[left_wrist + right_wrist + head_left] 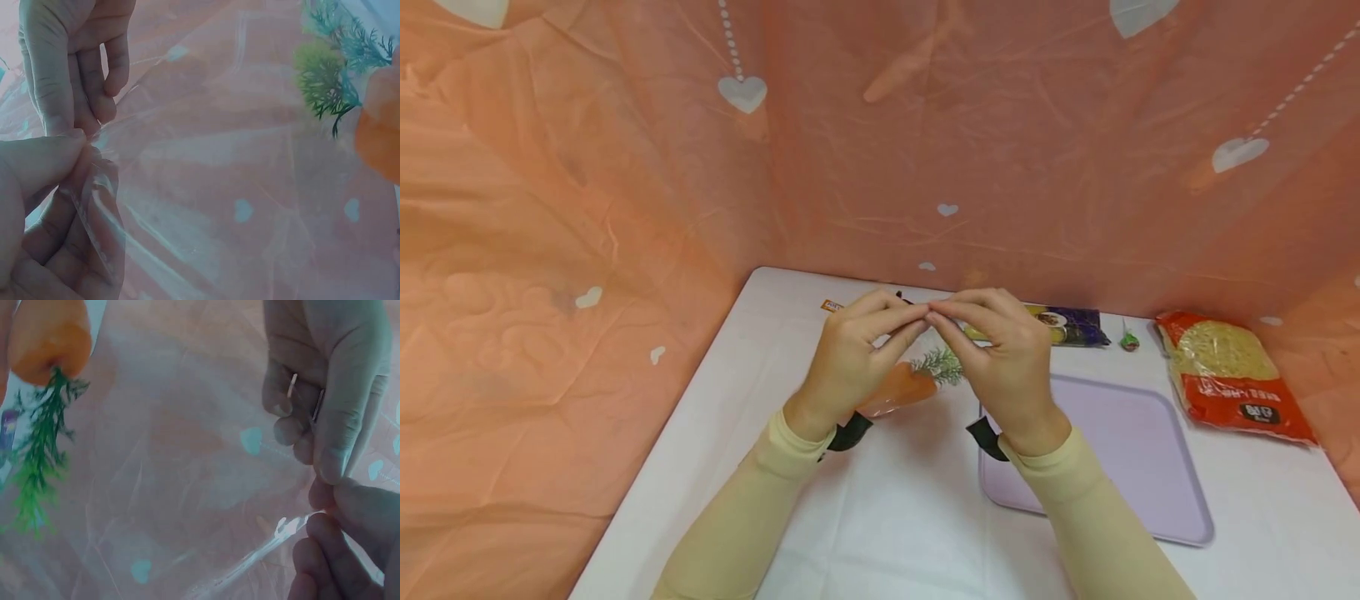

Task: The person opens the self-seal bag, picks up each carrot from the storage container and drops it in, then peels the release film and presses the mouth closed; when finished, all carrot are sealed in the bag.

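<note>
Both hands meet fingertip to fingertip over the white table. My left hand (857, 350) and right hand (1007, 354) each pinch the gathered edge of a clear plastic bag (175, 244) between thumb and forefinger. The film spreads in folds from the pinched spot in both wrist views. Below the hands is an orange carrot (902, 388) with feathery green leaves (942, 365), overlapped by the film. Its rounded top shows in the right wrist view, with the green leaves (44, 453) hanging from it.
To the right lies a lilac tray (1138, 454), partly under the right forearm. Beyond it are a purple and yellow packet (1075, 325), a small green-wrapped lollipop (1129, 340) and a red packet with a yellow window (1232, 375). A small orange wrapper (831, 306) lies behind the left hand.
</note>
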Action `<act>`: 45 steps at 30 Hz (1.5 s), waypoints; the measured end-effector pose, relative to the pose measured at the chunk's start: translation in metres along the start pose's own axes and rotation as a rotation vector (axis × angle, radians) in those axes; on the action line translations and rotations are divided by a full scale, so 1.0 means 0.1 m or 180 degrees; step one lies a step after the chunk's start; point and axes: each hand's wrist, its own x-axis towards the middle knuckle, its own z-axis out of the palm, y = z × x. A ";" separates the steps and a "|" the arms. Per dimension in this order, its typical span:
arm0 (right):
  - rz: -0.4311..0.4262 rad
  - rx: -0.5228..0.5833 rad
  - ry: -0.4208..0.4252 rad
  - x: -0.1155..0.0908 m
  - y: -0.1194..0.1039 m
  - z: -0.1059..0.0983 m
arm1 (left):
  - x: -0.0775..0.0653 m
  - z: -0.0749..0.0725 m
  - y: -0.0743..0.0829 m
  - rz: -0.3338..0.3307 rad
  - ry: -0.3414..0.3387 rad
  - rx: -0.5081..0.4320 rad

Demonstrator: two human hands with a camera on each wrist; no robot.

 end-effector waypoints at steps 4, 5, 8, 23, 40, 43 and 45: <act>-0.0212 -0.0148 0.0025 0.01 -0.01 0.01 | 0.00 -0.01 0.01 0.0022 0.0001 0.0070; -0.0249 -0.0168 0.0029 0.01 -0.01 0.01 | 0.00 -0.01 0.02 0.0029 0.0003 0.0086; -0.0337 -0.0219 0.0057 0.01 -0.02 0.02 | 0.00 -0.01 0.03 0.0045 0.0016 0.0129; -0.0539 -0.0418 0.0282 -0.02 -0.05 0.09 | 0.00 -0.03 0.11 0.0104 0.0035 0.0302; -0.0238 -0.0362 0.0198 -0.03 0.00 0.09 | -0.02 -0.03 0.11 -0.0139 0.0059 0.0211; -0.0192 -0.0323 0.0168 -0.03 0.01 0.09 | -0.02 -0.03 0.12 -0.0176 0.0075 0.0197; -0.0150 -0.0294 0.0156 -0.03 0.01 0.10 | -0.02 -0.03 0.11 -0.0183 0.0084 0.0200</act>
